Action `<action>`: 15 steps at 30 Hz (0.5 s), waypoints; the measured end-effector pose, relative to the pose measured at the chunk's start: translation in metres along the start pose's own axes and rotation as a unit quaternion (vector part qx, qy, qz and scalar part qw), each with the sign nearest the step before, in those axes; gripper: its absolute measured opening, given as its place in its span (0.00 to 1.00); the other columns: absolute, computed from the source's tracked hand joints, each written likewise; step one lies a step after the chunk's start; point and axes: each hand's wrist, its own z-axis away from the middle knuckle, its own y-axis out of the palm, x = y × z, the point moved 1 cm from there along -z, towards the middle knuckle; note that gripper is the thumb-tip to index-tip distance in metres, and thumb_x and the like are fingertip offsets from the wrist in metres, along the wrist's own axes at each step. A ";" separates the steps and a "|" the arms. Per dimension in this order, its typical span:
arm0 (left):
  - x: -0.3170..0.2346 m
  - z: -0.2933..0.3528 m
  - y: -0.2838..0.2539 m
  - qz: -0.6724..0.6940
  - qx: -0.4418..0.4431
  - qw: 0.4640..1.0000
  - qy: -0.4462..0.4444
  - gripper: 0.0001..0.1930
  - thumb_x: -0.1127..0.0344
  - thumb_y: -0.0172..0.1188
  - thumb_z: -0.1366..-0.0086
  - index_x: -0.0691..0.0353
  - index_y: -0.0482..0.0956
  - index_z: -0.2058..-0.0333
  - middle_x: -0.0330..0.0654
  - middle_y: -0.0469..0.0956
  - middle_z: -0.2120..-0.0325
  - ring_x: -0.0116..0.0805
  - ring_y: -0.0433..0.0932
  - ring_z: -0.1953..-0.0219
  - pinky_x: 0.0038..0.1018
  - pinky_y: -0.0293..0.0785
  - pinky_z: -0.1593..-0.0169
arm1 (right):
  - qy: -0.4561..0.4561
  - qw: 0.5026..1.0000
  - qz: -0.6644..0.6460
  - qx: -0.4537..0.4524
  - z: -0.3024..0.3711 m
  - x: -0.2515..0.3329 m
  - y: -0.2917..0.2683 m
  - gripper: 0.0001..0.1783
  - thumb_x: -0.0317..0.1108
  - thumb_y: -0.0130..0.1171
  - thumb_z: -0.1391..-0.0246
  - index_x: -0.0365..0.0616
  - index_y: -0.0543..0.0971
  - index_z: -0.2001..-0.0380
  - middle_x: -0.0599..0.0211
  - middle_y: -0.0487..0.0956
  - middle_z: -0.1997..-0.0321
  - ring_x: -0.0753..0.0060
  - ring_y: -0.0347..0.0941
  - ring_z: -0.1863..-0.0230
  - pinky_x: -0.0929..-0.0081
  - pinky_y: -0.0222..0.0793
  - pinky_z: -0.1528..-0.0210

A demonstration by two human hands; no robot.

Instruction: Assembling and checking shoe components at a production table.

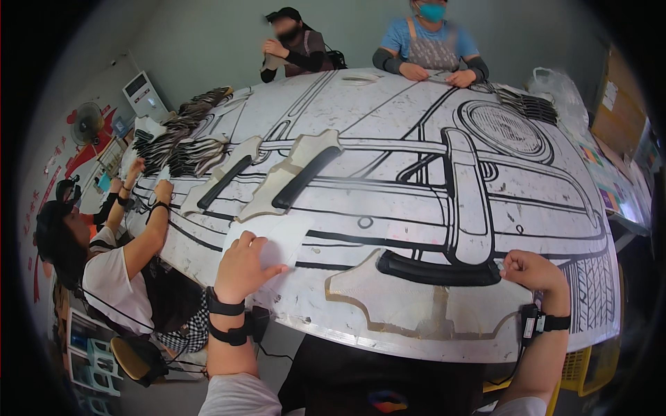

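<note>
In front of me lies a beige panel (409,305) with a curved outline and tan edging. A black padded strip (440,270) runs along its far edge. At the strip's right end is my right hand (533,272), its fingers pinched together; what they hold, if anything, is too small to make out. My left hand (243,262) is over a white sheet (286,239), left of the panel, with the thumb stretched away from the bent fingers. Beyond it lie two similar panels (295,163) (229,173), each with a black strip.
The large white table (374,201) carries black line drawings. Heaped black-and-beige pieces (198,152) lie at the far left, more stacked pieces (527,105) at the far right. One co-worker (132,263) sits at my left, two others (295,48) (433,52) across. Yellow crates (579,371) stand below right.
</note>
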 end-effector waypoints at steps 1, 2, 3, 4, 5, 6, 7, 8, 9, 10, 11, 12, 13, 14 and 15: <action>0.000 -0.005 -0.007 -0.010 -0.002 1.000 0.014 0.30 0.49 0.70 0.51 0.65 0.77 0.56 0.51 0.74 0.60 0.52 0.75 0.58 0.40 0.73 0.55 | -0.013 1.000 0.005 0.002 -0.001 -0.002 -0.001 0.11 0.33 0.65 0.47 0.41 0.73 0.72 0.82 0.67 0.80 0.88 0.58 0.77 0.84 0.56 0.75; 0.001 -0.012 -0.015 -0.018 -0.001 1.000 0.019 0.29 0.48 0.70 0.51 0.64 0.77 0.56 0.50 0.74 0.60 0.51 0.75 0.58 0.40 0.73 0.55 | -0.016 1.000 -0.015 0.001 -0.001 -0.005 -0.001 0.11 0.33 0.65 0.47 0.41 0.74 0.71 0.81 0.68 0.79 0.87 0.59 0.76 0.82 0.58 0.75; 0.003 -0.020 -0.024 -0.029 -0.003 0.999 0.020 0.29 0.48 0.69 0.50 0.63 0.78 0.56 0.49 0.75 0.60 0.51 0.75 0.57 0.39 0.73 0.54 | -0.011 0.999 0.032 -0.012 -0.002 -0.008 -0.002 0.11 0.34 0.66 0.49 0.42 0.74 0.70 0.80 0.70 0.78 0.86 0.62 0.76 0.82 0.60 0.74; 0.004 -0.031 -0.031 -0.038 0.004 0.998 0.042 0.28 0.47 0.67 0.48 0.62 0.78 0.56 0.48 0.76 0.62 0.49 0.75 0.57 0.39 0.72 0.54 | -0.017 1.000 0.013 -0.021 -0.002 -0.010 -0.001 0.11 0.34 0.66 0.49 0.42 0.75 0.70 0.79 0.71 0.78 0.85 0.63 0.75 0.81 0.61 0.73; 0.003 -0.045 -0.037 -0.048 0.009 0.997 0.067 0.26 0.47 0.66 0.46 0.62 0.78 0.57 0.48 0.76 0.64 0.49 0.76 0.58 0.40 0.72 0.56 | -0.023 1.000 -0.006 -0.021 -0.003 -0.011 -0.001 0.11 0.35 0.67 0.50 0.42 0.75 0.69 0.78 0.71 0.78 0.84 0.64 0.75 0.81 0.62 0.73; 0.002 -0.058 -0.039 -0.061 0.000 0.997 0.054 0.25 0.46 0.64 0.45 0.61 0.78 0.59 0.49 0.76 0.65 0.50 0.76 0.59 0.40 0.72 0.57 | -0.026 0.998 0.039 -0.038 -0.003 -0.013 -0.001 0.11 0.34 0.67 0.50 0.42 0.75 0.69 0.77 0.72 0.78 0.84 0.64 0.75 0.81 0.62 0.73; 0.000 -0.075 -0.040 -0.089 0.022 0.995 0.050 0.25 0.44 0.63 0.45 0.62 0.78 0.60 0.49 0.77 0.65 0.50 0.77 0.60 0.40 0.73 0.57 | -0.006 0.994 0.094 -0.059 -0.004 -0.014 -0.002 0.11 0.34 0.67 0.50 0.41 0.75 0.69 0.77 0.72 0.78 0.84 0.65 0.74 0.81 0.63 0.73; -0.001 -0.094 -0.039 -0.112 0.040 0.992 0.051 0.26 0.43 0.62 0.44 0.62 0.78 0.61 0.49 0.77 0.65 0.50 0.77 0.61 0.40 0.73 0.59 | -0.020 0.998 0.046 -0.039 -0.005 -0.014 -0.001 0.11 0.33 0.67 0.50 0.41 0.75 0.69 0.78 0.72 0.78 0.85 0.65 0.75 0.81 0.62 0.74; -0.002 -0.113 -0.035 -0.116 0.057 0.991 0.039 0.25 0.43 0.62 0.45 0.63 0.79 0.63 0.50 0.79 0.67 0.51 0.78 0.62 0.40 0.75 0.61 | 0.000 0.999 0.013 -0.034 -0.005 -0.015 -0.002 0.11 0.32 0.66 0.50 0.41 0.75 0.69 0.78 0.72 0.78 0.85 0.64 0.76 0.82 0.61 0.75; -0.003 -0.130 -0.028 -0.089 0.064 0.994 0.024 0.25 0.44 0.63 0.45 0.64 0.80 0.65 0.51 0.80 0.68 0.52 0.80 0.64 0.41 0.76 0.61 | 0.004 1.000 -0.024 -0.020 -0.006 -0.014 -0.002 0.10 0.31 0.66 0.50 0.41 0.74 0.70 0.80 0.71 0.79 0.87 0.62 0.79 0.83 0.58 0.78; -0.004 -0.143 -0.018 -0.088 0.043 0.995 0.021 0.18 0.51 0.62 0.44 0.61 0.84 0.68 0.50 0.83 0.68 0.49 0.82 0.63 0.40 0.78 0.59 | -0.004 0.999 -0.043 -0.015 -0.005 -0.014 -0.002 0.09 0.30 0.66 0.50 0.42 0.74 0.70 0.81 0.70 0.80 0.89 0.61 0.80 0.84 0.56 0.80; -0.003 -0.158 -0.008 -0.088 0.073 0.993 0.016 0.18 0.51 0.62 0.43 0.61 0.84 0.65 0.50 0.83 0.67 0.50 0.82 0.62 0.41 0.77 0.58 | 0.007 0.999 -0.042 -0.013 -0.006 -0.013 -0.002 0.09 0.30 0.66 0.50 0.42 0.74 0.70 0.81 0.70 0.80 0.89 0.61 0.80 0.84 0.56 0.80; -0.001 -0.167 0.004 -0.095 0.092 0.991 0.008 0.19 0.51 0.61 0.42 0.61 0.84 0.63 0.51 0.82 0.64 0.49 0.82 0.60 0.39 0.77 0.56 | 0.024 0.999 -0.044 -0.009 -0.005 -0.012 -0.003 0.10 0.30 0.67 0.50 0.42 0.74 0.70 0.81 0.70 0.81 0.89 0.61 0.80 0.84 0.56 0.80; 0.003 -0.173 0.017 -0.082 0.105 0.991 0.007 0.18 0.52 0.60 0.41 0.61 0.84 0.62 0.51 0.82 0.63 0.48 0.81 0.59 0.39 0.77 0.55 | 0.026 0.998 -0.059 -0.005 -0.005 -0.011 -0.002 0.10 0.31 0.67 0.50 0.41 0.75 0.70 0.81 0.71 0.81 0.89 0.61 0.80 0.85 0.55 0.80; 0.007 -0.178 0.029 -0.080 0.111 0.991 0.000 0.18 0.53 0.59 0.40 0.61 0.84 0.61 0.51 0.82 0.61 0.47 0.81 0.58 0.38 0.77 0.54 | 0.017 0.998 -0.056 -0.006 -0.004 -0.010 -0.003 0.11 0.32 0.67 0.50 0.41 0.75 0.70 0.81 0.71 0.81 0.89 0.61 0.80 0.85 0.55 0.80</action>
